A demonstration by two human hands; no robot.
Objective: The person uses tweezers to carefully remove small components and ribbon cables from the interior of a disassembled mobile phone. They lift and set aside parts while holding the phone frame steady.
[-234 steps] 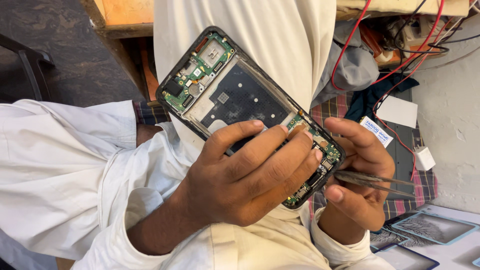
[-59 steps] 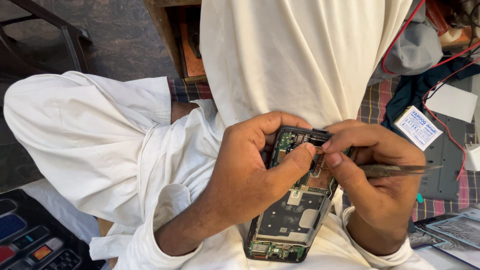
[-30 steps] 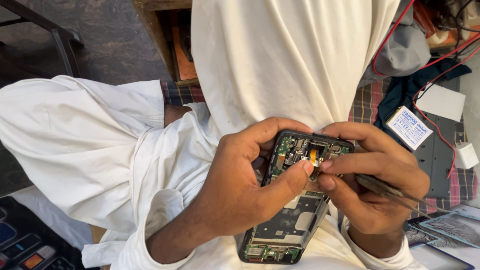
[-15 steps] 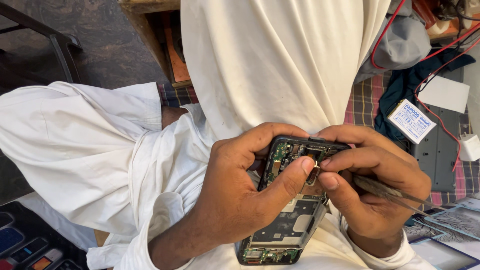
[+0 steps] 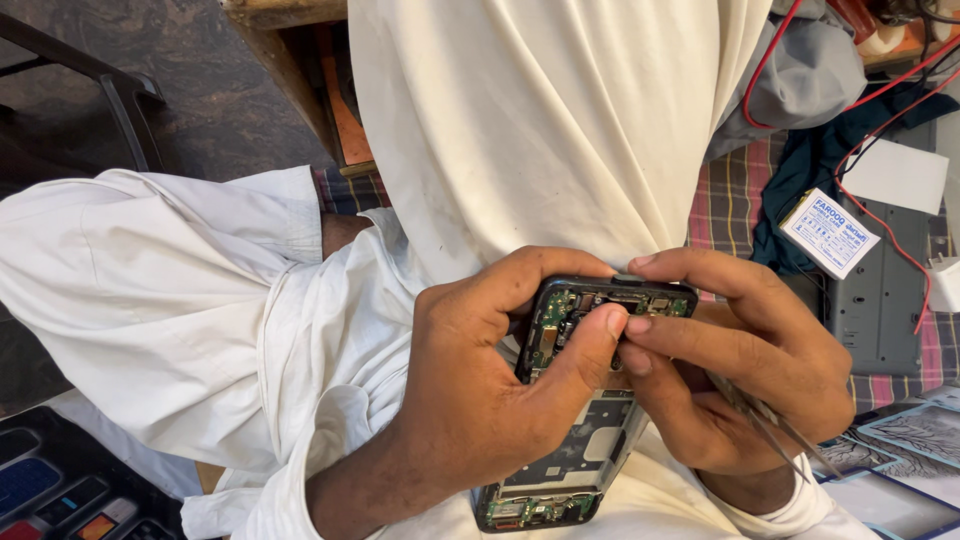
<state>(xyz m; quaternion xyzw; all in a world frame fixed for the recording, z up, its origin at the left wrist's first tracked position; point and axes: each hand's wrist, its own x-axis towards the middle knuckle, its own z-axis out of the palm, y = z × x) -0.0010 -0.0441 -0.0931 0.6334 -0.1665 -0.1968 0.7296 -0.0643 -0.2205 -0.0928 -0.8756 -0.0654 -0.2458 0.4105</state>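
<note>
Head view is looking straight down into the person's lap, where both hands are crowding the top end of an opened phone (image 5: 575, 440). The phone's back cover is off, so you're seeing green circuit boards at both ends and a dark empty bay in the middle. Its long axis is running from near the belly, tilting up and a bit right, away from the body, toward the hanging white shirt (image 5: 540, 120).

The left hand (image 5: 490, 390) is wrapping the phone from its left side, fingers curled over the top edge and the thumb (image 5: 600, 335) pressing across onto the upper board. So it's closed round the phone and doing the holding.

The right hand (image 5: 740, 370) is coming in from the right, index finger lying along the top edge, thumb tip meeting the left thumb right over the board. It's also got a pair of thin metal tweezers (image 5: 775, 430) tucked under its fingers, tips sticking out low and right, away from the phone. Fingers mostly curled, not open.

Both hands are basically touching at that spot, so neither is really nearer. Room is tight: the shirt is just beyond the top edge and the white trousers (image 5: 170, 280) are filling the left. More open space is off to the right, over the checked cloth (image 5: 725, 210), though red wires (image 5: 770, 55) and a small white card (image 5: 828, 232) are lying there.
</note>
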